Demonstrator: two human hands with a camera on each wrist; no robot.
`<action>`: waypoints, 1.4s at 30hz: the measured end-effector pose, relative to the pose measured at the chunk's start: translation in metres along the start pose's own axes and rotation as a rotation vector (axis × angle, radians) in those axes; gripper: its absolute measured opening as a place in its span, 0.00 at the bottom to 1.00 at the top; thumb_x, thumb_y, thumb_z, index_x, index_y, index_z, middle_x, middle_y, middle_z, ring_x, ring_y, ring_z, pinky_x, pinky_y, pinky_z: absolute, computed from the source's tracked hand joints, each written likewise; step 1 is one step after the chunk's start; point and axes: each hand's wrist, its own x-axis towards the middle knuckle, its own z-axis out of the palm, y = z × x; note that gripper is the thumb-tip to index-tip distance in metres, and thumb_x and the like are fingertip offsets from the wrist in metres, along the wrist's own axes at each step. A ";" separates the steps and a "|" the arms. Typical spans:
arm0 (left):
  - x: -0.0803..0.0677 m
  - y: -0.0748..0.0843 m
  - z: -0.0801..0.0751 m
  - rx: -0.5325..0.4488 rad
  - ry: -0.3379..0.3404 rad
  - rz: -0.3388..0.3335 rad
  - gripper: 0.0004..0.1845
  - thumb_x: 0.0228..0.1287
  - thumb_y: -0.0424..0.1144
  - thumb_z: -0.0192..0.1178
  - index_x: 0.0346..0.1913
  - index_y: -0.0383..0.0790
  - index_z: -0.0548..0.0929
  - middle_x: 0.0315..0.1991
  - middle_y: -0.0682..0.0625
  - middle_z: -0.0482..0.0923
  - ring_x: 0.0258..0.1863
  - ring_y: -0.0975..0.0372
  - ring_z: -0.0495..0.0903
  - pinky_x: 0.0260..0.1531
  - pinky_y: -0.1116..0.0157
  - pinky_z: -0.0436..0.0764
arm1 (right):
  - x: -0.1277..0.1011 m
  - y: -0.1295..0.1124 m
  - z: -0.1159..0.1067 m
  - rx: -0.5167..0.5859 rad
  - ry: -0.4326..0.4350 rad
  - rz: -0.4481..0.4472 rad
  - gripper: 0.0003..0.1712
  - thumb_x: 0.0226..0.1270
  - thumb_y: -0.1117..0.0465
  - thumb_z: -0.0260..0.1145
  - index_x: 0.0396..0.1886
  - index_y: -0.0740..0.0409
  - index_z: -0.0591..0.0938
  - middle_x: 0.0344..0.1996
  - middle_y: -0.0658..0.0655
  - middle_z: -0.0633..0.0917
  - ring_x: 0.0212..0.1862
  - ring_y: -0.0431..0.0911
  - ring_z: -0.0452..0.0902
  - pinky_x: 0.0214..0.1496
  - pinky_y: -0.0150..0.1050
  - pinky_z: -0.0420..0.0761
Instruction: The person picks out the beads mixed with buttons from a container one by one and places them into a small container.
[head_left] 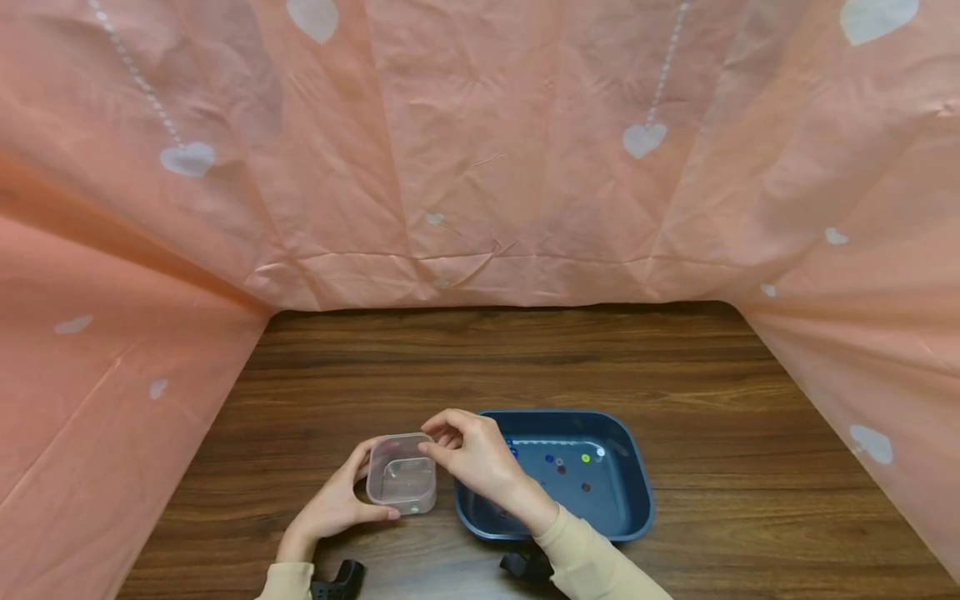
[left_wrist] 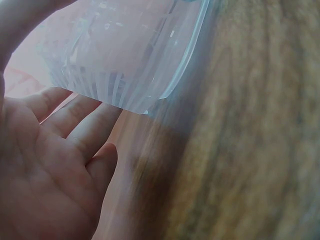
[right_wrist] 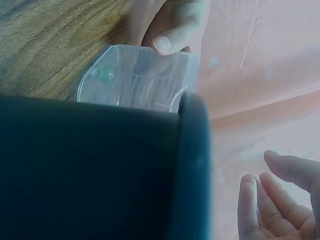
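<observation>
My left hand (head_left: 335,502) grips a small clear plastic box (head_left: 405,482), thumb at its near side and fingers round the far left side. In the left wrist view the fingers (left_wrist: 92,125) lie along the ribbed wall of the box (left_wrist: 125,60). A small green piece (right_wrist: 106,73) shows in the box's lower corner. Over the box's right rim hovers my right hand (head_left: 483,458). The right wrist view shows its thumb and fingers (right_wrist: 247,200) apart, with nothing visible between them. Beneath the right forearm stands a dark blue tray (head_left: 643,500).
Several small button-like pieces lie in the tray, among them a yellow-green one (head_left: 586,458), a white one (head_left: 601,452) and a brown one (head_left: 587,487). A pink curtain (head_left: 510,167) with hearts encloses the wooden table (head_left: 750,467) at the back and sides.
</observation>
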 end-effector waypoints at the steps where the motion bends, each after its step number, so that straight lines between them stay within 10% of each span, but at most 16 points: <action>1: 0.000 0.000 0.000 0.001 0.000 -0.003 0.52 0.45 0.40 0.79 0.72 0.43 0.58 0.70 0.41 0.65 0.65 0.42 0.68 0.56 0.50 0.68 | 0.000 0.000 0.000 0.001 -0.001 0.008 0.08 0.61 0.64 0.72 0.41 0.58 0.85 0.31 0.50 0.84 0.30 0.36 0.79 0.33 0.30 0.79; 42: 0.000 0.000 0.000 0.009 0.009 0.003 0.52 0.43 0.42 0.80 0.71 0.50 0.61 0.69 0.45 0.68 0.65 0.47 0.70 0.58 0.61 0.67 | -0.006 0.010 -0.026 0.008 0.108 0.128 0.09 0.60 0.62 0.73 0.40 0.55 0.86 0.29 0.50 0.84 0.26 0.40 0.79 0.29 0.33 0.78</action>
